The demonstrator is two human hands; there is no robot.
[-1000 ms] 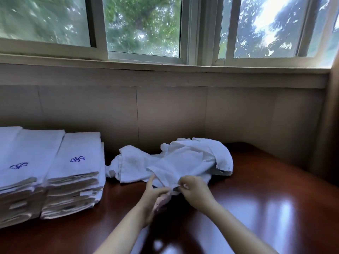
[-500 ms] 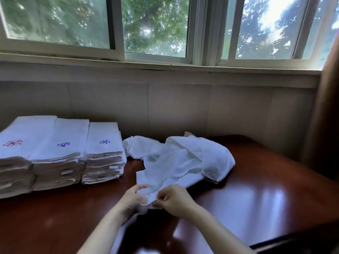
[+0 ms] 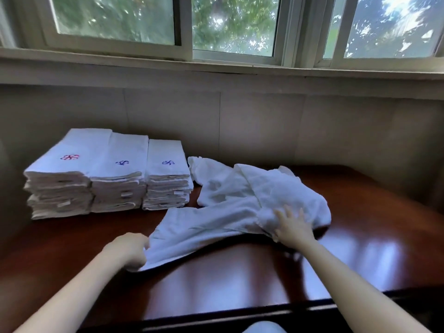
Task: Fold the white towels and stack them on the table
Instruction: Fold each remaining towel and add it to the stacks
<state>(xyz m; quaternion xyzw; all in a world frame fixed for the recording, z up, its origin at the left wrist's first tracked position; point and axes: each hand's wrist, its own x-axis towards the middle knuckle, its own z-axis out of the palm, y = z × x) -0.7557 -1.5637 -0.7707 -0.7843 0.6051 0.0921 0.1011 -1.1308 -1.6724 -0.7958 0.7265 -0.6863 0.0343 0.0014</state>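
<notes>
Nearest the camera, the dark glossy table (image 3: pixel 240 272) shows bare wood in front of the stacks of folded towels (image 3: pixel 115 174), and both forearms reach out across it. The left hand (image 3: pixel 127 248) sits in front of the stacks and a little right of them. It's clenched around the near-left corner of the loose white towel (image 3: pixel 211 224), fingers curled tight into the cloth, and that corner is lifted just off the wood. The right hand (image 3: pixel 293 228) is well to the right of the stacks, with its fingers (image 3: pixel 286 212) splayed and straight. It lies flat on the bunched end of the towel, pressing down rather than gripping; I can't tell whether the thumb is tucked under an edge.

The towel is stretched between the two hands in a long band, smooth on the side nearer the stacks and rumpled on the far side. Behind it, more crumpled white cloth (image 3: pixel 216 186) lies just beside the rightmost stack. It could be the same towel or a second one, and that's hard to call.

By my read, this is the spreading-out step, before any fold. Next the right hand needs to find the matching corner, pull the cloth flat and square, then bring edge to edge.

Farther back there are three neat stacks side by side, each with an embroidered mark on top, then the pale wall, then the window (image 3: pixel 230 25).
</notes>
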